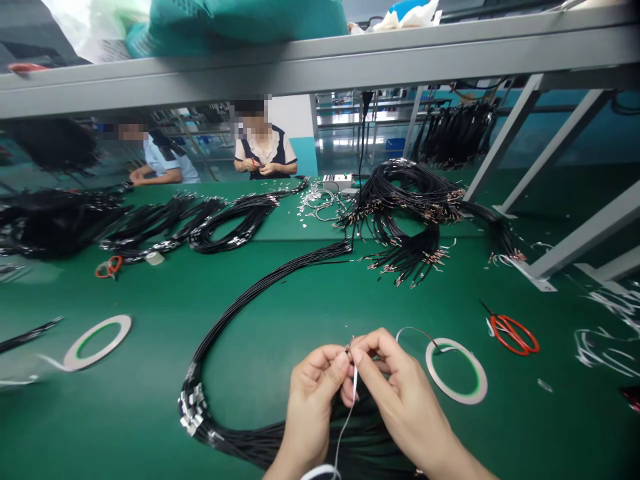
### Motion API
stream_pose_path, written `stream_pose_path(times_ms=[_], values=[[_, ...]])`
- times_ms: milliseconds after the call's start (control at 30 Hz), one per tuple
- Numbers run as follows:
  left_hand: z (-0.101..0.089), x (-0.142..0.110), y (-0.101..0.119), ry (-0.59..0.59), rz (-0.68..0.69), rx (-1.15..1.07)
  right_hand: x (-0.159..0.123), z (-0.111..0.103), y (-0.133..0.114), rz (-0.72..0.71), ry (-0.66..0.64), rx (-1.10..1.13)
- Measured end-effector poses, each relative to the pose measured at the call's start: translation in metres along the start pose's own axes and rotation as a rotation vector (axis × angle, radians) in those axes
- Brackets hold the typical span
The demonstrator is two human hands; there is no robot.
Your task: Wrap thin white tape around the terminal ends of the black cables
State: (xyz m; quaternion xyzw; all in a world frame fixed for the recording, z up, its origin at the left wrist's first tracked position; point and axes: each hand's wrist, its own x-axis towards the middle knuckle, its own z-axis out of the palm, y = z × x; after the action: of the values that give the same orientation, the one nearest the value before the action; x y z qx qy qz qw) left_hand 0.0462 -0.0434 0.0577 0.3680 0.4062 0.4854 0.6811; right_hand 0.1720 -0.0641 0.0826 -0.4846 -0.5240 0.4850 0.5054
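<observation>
My left hand (317, 393) and my right hand (393, 393) meet above the front of the green table, fingertips pinched close together. Between them is the small end of a black cable (349, 348), mostly covered by the left thumb and forefinger. A narrow white tape strip (355, 383) hangs down from the right fingertips. Beneath the hands lies a long bundle of black cables (250, 443), curving left and then back up the table. Silvery tabs (193, 410) wrap the bundle at its left bend.
A tape roll (480, 380) and red-handled scissors (515, 335) lie to the right. Another tape roll (125, 330) and orange scissors (109, 267) are on the left. Cable coils (405, 190) lie farther back. A metal shelf beam (320, 70) crosses overhead; two people sit opposite.
</observation>
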Motion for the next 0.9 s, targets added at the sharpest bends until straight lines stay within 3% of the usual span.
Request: stream_pose_path(times_ms=[267, 500, 733, 900], values=[[0.003, 0.000, 0.000, 0.000, 0.108, 0.163, 0.000, -0.001, 0.004, 0.021, 0.012, 0.085], [-0.001, 0.008, 0.007, 0.004, -0.006, 0.206, 0.003, -0.002, 0.017, -0.006, 0.113, -0.013], [-0.008, 0.005, 0.012, 0.054, 0.209, 0.560, 0.002, -0.002, 0.016, -0.001, 0.122, -0.110], [-0.003, 0.004, 0.012, 0.060, 0.153, 0.500, 0.003, -0.001, 0.013, -0.005, 0.103, -0.116]])
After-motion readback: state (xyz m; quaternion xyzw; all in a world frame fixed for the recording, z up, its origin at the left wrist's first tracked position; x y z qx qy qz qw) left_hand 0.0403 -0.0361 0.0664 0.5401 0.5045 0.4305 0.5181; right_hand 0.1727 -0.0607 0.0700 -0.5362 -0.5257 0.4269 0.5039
